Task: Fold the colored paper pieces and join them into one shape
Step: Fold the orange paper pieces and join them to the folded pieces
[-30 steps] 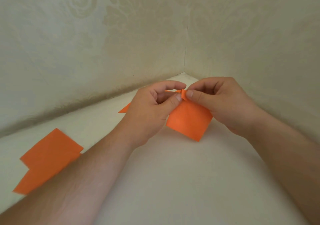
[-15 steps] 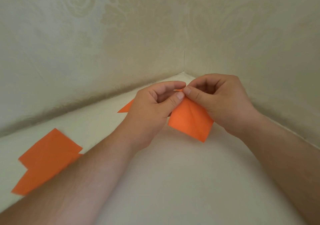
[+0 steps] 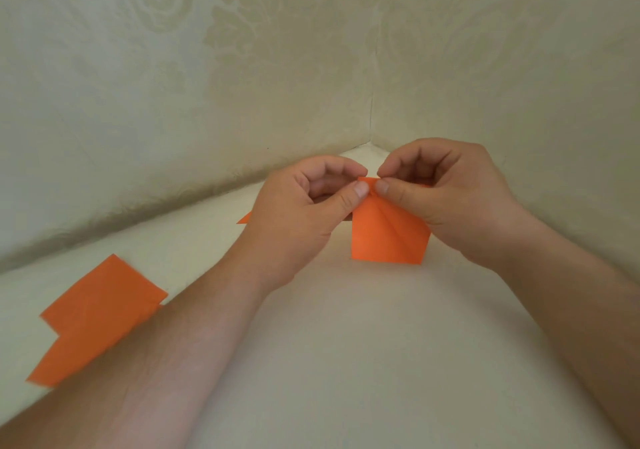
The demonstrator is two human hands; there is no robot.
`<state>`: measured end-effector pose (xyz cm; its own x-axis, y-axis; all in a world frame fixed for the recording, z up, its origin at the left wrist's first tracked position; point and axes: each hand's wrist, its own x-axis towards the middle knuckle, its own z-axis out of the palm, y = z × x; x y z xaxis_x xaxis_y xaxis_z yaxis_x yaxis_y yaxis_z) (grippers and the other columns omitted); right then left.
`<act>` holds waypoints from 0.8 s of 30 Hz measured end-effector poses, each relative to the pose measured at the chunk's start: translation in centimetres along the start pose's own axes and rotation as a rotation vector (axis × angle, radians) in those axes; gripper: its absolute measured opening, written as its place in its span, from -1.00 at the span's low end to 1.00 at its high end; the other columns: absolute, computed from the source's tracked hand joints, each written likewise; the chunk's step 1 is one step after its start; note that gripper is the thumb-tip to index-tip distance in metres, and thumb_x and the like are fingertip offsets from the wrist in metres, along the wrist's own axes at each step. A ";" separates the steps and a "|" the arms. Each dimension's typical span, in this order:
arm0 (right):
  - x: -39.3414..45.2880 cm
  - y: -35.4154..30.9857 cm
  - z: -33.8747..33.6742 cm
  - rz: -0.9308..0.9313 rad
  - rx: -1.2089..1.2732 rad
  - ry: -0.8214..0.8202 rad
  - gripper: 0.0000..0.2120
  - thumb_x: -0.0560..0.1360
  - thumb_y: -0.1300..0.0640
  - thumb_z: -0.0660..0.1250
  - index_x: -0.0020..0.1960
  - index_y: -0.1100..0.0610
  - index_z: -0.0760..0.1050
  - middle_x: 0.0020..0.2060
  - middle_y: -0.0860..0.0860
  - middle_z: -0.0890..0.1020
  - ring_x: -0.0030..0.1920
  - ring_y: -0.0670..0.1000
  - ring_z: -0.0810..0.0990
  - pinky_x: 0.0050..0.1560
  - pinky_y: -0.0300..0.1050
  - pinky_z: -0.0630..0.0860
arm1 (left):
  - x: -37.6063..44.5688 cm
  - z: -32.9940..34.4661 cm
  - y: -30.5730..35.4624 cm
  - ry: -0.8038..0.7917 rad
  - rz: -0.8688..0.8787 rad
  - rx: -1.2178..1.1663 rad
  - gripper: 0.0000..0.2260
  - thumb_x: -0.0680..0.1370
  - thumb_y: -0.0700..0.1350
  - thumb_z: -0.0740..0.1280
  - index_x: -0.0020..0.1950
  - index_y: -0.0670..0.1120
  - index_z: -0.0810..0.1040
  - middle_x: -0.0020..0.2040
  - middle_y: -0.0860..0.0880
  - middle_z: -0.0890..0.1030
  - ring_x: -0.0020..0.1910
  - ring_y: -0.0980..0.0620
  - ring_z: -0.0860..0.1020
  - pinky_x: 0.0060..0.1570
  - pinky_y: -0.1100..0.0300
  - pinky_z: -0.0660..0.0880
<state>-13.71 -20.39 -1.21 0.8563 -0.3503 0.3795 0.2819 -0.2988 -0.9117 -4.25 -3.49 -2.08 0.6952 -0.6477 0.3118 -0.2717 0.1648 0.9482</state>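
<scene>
An orange paper piece (image 3: pixel 386 237) hangs a little above the pale surface, with a diagonal crease running down its face. My left hand (image 3: pixel 304 216) pinches its upper left tip between thumb and forefinger. My right hand (image 3: pixel 446 192) pinches the same top edge just to the right, thumb against forefinger. Two more orange paper pieces (image 3: pixel 93 317) lie overlapped flat at the far left, partly under my left forearm. A small orange corner (image 3: pixel 245 219) peeks out behind my left hand.
The pale surface (image 3: pixel 346 362) sits in a corner formed by two patterned cream walls (image 3: pixel 242 67) that meet just behind my hands. Both forearms stretch across the surface from the lower edge.
The held paper has turned so its lower edge now hangs level and a diagonal crease faces me. Both hands still pinch its top, a bit farther apart.
</scene>
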 end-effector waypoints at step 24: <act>0.0 -0.7 -1.3 -0.116 -0.279 -0.097 -0.80 0.33 -0.01 0.61 -0.10 0.00 0.70 0.05 -0.04 0.64 0.05 -0.14 0.59 -0.04 -0.38 0.44 | -0.1 -0.1 0.6 0.036 0.107 0.116 -0.91 0.47 -0.21 0.54 -0.12 -0.07 0.66 -0.20 -0.03 0.75 -0.16 -0.03 0.74 0.01 0.01 0.68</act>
<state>-14.48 -21.32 -0.42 0.8664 -0.2179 0.4494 0.2617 -0.5682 -0.7802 -4.44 -3.19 -1.51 0.6807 -0.6039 0.4146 -0.4190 0.1433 0.8966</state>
